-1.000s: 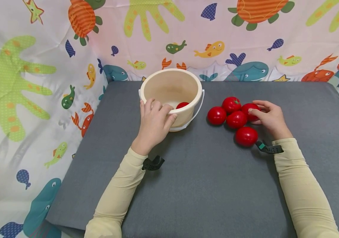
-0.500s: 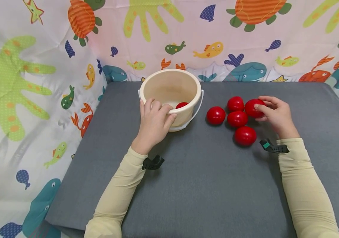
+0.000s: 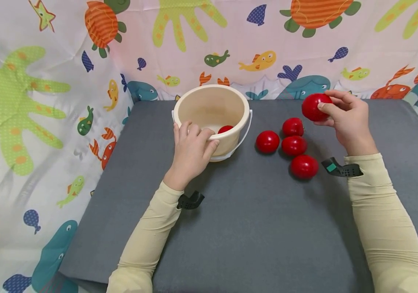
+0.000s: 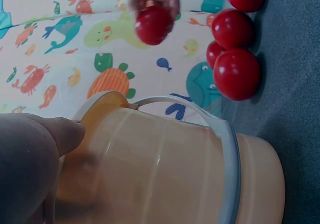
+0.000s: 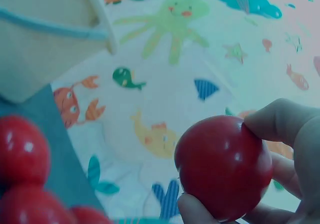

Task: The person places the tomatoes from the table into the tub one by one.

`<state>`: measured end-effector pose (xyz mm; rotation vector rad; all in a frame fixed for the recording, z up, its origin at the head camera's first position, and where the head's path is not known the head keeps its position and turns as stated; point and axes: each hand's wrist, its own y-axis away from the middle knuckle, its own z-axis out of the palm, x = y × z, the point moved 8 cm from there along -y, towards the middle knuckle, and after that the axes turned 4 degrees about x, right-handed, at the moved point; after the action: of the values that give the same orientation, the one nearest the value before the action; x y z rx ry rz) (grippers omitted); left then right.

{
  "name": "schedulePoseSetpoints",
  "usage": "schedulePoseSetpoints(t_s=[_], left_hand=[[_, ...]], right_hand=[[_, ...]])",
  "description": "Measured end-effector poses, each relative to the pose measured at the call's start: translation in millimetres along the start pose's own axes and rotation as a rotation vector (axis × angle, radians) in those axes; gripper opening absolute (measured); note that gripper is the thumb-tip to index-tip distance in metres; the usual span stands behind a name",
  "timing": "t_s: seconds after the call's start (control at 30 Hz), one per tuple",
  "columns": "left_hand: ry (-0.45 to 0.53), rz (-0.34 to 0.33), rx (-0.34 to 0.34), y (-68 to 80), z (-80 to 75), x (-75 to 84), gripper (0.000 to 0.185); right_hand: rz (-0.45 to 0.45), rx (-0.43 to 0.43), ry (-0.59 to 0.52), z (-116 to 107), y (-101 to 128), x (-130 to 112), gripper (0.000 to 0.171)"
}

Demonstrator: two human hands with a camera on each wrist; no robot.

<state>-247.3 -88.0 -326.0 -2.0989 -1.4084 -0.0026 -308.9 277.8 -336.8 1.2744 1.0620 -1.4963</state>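
Observation:
My left hand (image 3: 191, 152) grips the near rim of a cream bucket (image 3: 227, 144), fingers over the edge and thumb outside. Inside the bucket, a red tomato (image 3: 225, 129) shows past the rim. Well above the table, my right hand (image 3: 349, 118) holds another tomato (image 3: 316, 107) between thumb and fingers; the right wrist view shows this held tomato (image 5: 223, 167) from close by. Below and left of that hand, several tomatoes lie in a loose group on the table, among them a left one (image 3: 267, 142) and a near one (image 3: 304, 167).
A grey cloth-covered table (image 3: 245, 228) spans the work area. The bucket's white handle (image 3: 244, 136) hangs down on its right side. Behind and to the left hangs a curtain (image 3: 194, 44) printed with sea animals.
My right hand has lifted a tomato from the group, moving up and slightly right. A neighbouring tomato shifted and turned a little. The left hand stays on the bucket.

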Motion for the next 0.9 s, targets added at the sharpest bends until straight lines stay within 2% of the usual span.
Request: schedulePoseSetpoints(t_s=[0.23,0.43,0.57,0.83,0.9], left_hand=[[-0.002,-0.002,-0.003,0.6,1.2,-2.3,0.027],[-0.009,0.012,0.009,0.2,1.2,-1.9,0.027],[-0.009,0.011,0.01,0.0,1.0,-1.4,0.027],[-0.022,0.005,0.004,-0.9,1.2,-1.4,0.026],[-0.022,0.003,-0.001,-1.1,1.2,-1.4,0.026]], right_hand=[[-0.009,-0.079,-0.156,41,-6,-31,0.037],[-0.033,-0.137,-0.138,77,-9,-48,0.034],[-0.051,-0.178,-0.068,103,-10,-52,0.036],[-0.06,-0.24,0.277,160,0,-48,0.045],[-0.072,-0.264,0.329,173,3,-47,0.048]])
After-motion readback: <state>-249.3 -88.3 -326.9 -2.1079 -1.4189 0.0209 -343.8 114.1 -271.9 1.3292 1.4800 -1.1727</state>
